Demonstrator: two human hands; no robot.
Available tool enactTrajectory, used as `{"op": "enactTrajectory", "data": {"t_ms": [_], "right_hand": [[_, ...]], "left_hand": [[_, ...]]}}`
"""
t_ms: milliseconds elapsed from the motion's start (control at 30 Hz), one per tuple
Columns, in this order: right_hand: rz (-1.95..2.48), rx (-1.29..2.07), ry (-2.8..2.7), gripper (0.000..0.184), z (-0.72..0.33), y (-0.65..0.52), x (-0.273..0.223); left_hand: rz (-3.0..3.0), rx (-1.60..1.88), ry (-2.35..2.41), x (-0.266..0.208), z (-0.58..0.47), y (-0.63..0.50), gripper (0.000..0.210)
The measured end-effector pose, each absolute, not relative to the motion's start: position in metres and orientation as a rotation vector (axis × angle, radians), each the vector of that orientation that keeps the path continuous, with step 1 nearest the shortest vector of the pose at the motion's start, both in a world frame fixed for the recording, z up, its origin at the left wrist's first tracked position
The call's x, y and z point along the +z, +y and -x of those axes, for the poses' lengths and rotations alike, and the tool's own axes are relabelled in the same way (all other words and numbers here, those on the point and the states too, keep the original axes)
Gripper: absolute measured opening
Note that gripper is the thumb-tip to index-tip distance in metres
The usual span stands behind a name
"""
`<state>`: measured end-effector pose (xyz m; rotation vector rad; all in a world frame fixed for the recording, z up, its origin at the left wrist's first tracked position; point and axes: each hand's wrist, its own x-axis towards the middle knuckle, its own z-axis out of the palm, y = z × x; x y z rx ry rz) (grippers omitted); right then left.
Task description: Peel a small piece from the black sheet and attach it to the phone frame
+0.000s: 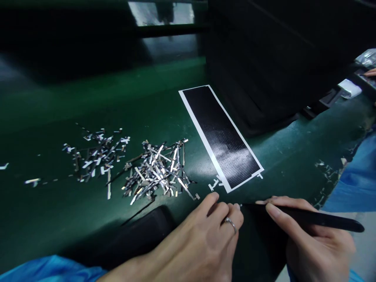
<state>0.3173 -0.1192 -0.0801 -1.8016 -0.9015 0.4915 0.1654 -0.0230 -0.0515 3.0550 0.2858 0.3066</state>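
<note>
My right hand point(315, 239) grips black tweezers point(331, 221), their thin tip pointing left at the fingertips of my left hand point(208, 235). A tiny pale speck shows at that tip, too small to name. The fingers of my left hand, one wearing a ring, are curled together. What they hold, if anything, is hidden. Just beyond my hands lies a long black sheet point(219, 131) with a white border and rows of fine lines. Small white T-shaped pieces point(216, 183) lie by its near left corner.
Left of the sheet is a heap of thin silvery and black flex strips point(158, 168). A looser heap of short strips point(100, 150) lies farther left. Black cloth point(264, 58) covers the back right. Another person's blue sleeve point(355, 176) is at the right edge.
</note>
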Motion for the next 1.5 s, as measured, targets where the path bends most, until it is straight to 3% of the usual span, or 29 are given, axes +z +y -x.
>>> {"op": "enactTrajectory", "data": {"t_ms": [133,233,333,467,667,867,1033,1133,1267,1500], "right_hand": [[1.757,0.430,-0.947,0.003,-0.319,-0.120,-0.078],[1.704,0.288,-1.304,0.015,-0.325,-0.116,-0.068],[1.618,0.415,-1.891,0.026,-0.332,-0.108,-0.058],[1.574,0.579,-2.163,0.020,-0.333,-0.101,-0.058],[1.464,0.185,-2.286,0.025,-0.327,-0.106,-0.074],[1.397,0.001,-2.257,0.029,-0.317,-0.107,-0.076],[1.527,0.640,-1.950,0.014,-0.313,-0.100,-0.054],[1.578,0.915,-1.564,0.019,-0.308,-0.093,-0.047],[1.566,1.067,-1.169,0.023,-0.293,-0.085,-0.049],[1.421,0.990,-1.240,0.018,-0.261,-0.078,-0.043]], "left_hand": [[-3.131,0.476,0.327,-0.051,-0.154,-0.025,0.034],[-3.166,0.498,0.300,-0.058,-0.146,-0.024,0.042],[-3.134,0.466,0.344,-0.062,-0.141,-0.021,0.047],[-3.058,0.474,0.389,-0.065,-0.138,-0.019,0.045],[-2.910,0.359,0.391,-0.064,-0.139,-0.017,0.042],[-2.628,0.368,0.458,-0.064,-0.133,-0.017,0.033],[-2.191,0.548,0.663,-0.053,-0.130,-0.012,0.025],[-1.942,0.634,0.692,-0.041,-0.137,-0.011,0.023],[-1.665,0.695,0.723,-0.036,-0.143,-0.016,0.020],[-1.433,0.717,0.752,-0.027,-0.126,-0.017,0.019]]}}
